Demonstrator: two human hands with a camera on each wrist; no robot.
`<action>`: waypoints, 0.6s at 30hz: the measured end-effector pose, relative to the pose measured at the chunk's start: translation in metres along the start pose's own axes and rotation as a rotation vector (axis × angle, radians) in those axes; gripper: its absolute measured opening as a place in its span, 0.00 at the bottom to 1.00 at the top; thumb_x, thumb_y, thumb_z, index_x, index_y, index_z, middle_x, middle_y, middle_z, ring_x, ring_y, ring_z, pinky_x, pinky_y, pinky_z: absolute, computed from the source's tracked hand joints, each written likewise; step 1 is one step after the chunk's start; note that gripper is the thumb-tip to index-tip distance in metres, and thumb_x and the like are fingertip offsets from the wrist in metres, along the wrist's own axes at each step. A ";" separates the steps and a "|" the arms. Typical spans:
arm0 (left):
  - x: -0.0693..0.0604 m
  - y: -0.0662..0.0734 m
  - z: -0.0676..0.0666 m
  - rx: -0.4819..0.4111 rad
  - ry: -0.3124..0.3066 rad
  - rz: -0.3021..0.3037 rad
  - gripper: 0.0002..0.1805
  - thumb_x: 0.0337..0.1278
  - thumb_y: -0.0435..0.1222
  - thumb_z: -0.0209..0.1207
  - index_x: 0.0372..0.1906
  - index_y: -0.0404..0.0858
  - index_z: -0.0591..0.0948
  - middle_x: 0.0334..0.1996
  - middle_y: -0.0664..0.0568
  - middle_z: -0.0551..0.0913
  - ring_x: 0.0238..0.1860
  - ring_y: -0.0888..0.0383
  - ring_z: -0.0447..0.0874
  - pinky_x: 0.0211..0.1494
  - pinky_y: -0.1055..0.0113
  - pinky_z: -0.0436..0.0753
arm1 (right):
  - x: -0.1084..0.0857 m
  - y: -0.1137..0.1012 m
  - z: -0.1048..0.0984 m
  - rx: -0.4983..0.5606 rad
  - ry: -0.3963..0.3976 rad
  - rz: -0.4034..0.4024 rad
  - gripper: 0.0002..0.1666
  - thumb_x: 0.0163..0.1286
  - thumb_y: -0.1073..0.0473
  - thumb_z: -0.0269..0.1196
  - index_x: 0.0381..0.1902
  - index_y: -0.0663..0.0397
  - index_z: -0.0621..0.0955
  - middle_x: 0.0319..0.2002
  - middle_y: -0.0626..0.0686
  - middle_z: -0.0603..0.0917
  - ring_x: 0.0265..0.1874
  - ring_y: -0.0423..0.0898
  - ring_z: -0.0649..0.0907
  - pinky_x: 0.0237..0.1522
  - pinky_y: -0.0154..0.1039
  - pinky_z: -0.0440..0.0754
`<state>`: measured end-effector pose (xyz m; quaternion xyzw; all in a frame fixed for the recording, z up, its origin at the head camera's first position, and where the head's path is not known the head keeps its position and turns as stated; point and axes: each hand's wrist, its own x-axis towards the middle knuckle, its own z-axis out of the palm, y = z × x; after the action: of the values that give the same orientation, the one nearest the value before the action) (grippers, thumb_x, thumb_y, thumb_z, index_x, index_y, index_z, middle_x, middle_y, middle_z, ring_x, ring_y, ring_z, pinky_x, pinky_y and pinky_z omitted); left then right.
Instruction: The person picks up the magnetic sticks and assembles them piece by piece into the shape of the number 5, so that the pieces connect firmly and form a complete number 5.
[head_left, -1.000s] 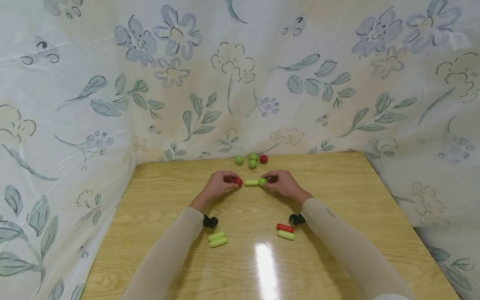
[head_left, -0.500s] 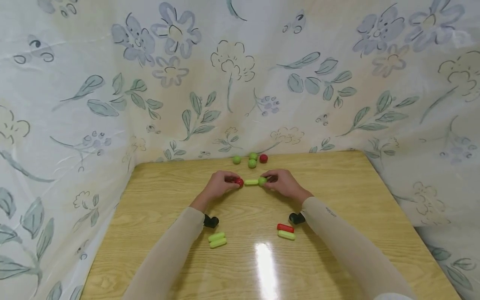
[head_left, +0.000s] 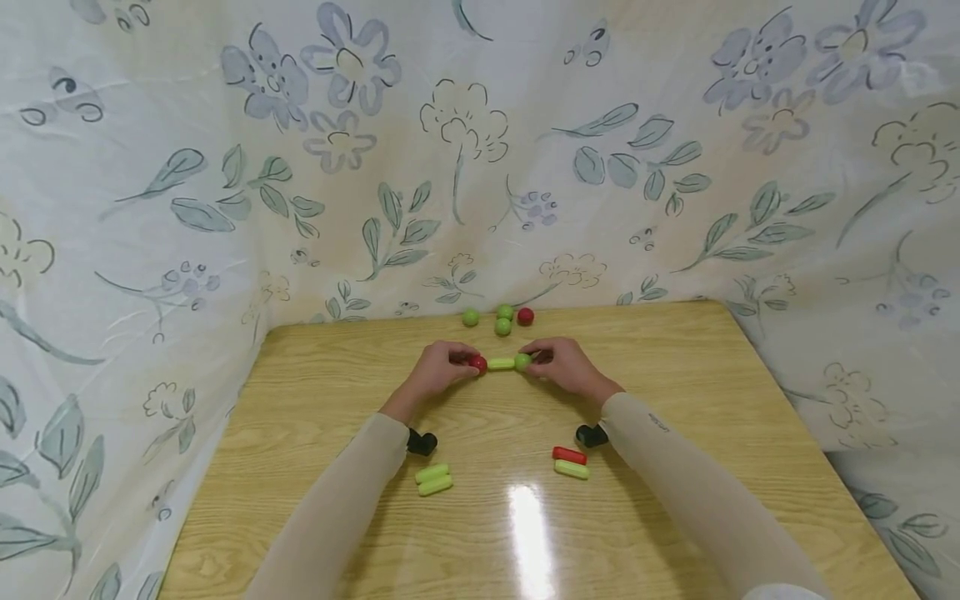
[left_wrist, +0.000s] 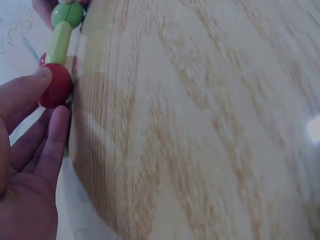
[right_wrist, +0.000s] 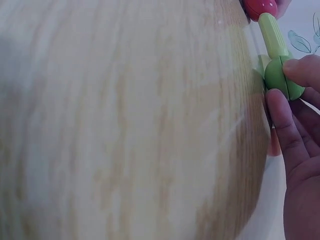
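Note:
My left hand [head_left: 441,367] pinches a red ball [left_wrist: 59,86] between thumb and fingers. A green ball [right_wrist: 281,77] is pinched by my right hand [head_left: 564,365]. Between the two balls lies a light yellow-green rod [head_left: 501,364]. Its right end meets the green ball, and its left end touches the red one. Both wrist views show the balls and the rod in one straight line, low over the wooden table [head_left: 315,400]. Whether the ends are fitted in or only touching, I cannot tell.
Behind the hands sit several green balls [head_left: 503,327] and a red ball [head_left: 526,317]. Two yellow-green rods [head_left: 434,479] lie nearer on the left. On the right, a red rod [head_left: 569,456] lies beside a yellow-green rod [head_left: 572,470]. Floral cloth [head_left: 480,183] hangs behind the table.
The small gap between the red ball and the rod has closed. One loose green ball at the back has rolled a little to the left. The right hand has barely moved.

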<state>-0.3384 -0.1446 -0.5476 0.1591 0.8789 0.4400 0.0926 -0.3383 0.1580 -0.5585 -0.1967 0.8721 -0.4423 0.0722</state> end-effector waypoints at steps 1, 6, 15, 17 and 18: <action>0.000 0.000 0.000 -0.001 0.001 -0.002 0.17 0.67 0.36 0.75 0.58 0.39 0.91 0.48 0.52 0.90 0.50 0.54 0.86 0.57 0.56 0.85 | 0.000 0.000 0.000 -0.001 -0.001 -0.001 0.19 0.73 0.60 0.75 0.60 0.54 0.89 0.51 0.52 0.89 0.45 0.46 0.87 0.48 0.43 0.87; -0.001 0.004 0.000 -0.009 -0.008 -0.009 0.17 0.67 0.35 0.75 0.58 0.39 0.90 0.47 0.52 0.90 0.48 0.55 0.86 0.56 0.56 0.85 | -0.001 0.002 -0.001 0.012 0.001 0.001 0.19 0.73 0.59 0.75 0.60 0.53 0.90 0.51 0.52 0.89 0.45 0.47 0.87 0.42 0.40 0.87; -0.014 0.006 -0.014 -0.073 0.026 -0.014 0.21 0.70 0.35 0.72 0.64 0.34 0.86 0.51 0.47 0.90 0.51 0.52 0.88 0.58 0.55 0.86 | -0.002 0.004 0.000 0.028 0.016 0.007 0.19 0.73 0.59 0.75 0.60 0.52 0.90 0.50 0.52 0.90 0.45 0.47 0.88 0.42 0.40 0.87; -0.022 0.009 -0.022 -0.077 0.044 -0.015 0.20 0.72 0.35 0.71 0.64 0.33 0.86 0.52 0.46 0.89 0.52 0.50 0.88 0.59 0.54 0.86 | -0.002 0.004 0.001 0.024 0.014 0.006 0.19 0.73 0.59 0.75 0.61 0.53 0.90 0.50 0.51 0.90 0.45 0.46 0.88 0.41 0.39 0.87; -0.026 0.011 -0.027 -0.079 0.052 -0.013 0.20 0.72 0.35 0.71 0.63 0.32 0.86 0.53 0.45 0.89 0.52 0.49 0.87 0.59 0.53 0.85 | -0.002 0.004 0.001 0.024 0.014 0.006 0.20 0.73 0.59 0.75 0.61 0.53 0.90 0.50 0.51 0.90 0.45 0.46 0.88 0.41 0.40 0.87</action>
<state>-0.3199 -0.1678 -0.5225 0.1383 0.8639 0.4779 0.0788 -0.3370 0.1601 -0.5620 -0.1901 0.8677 -0.4540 0.0699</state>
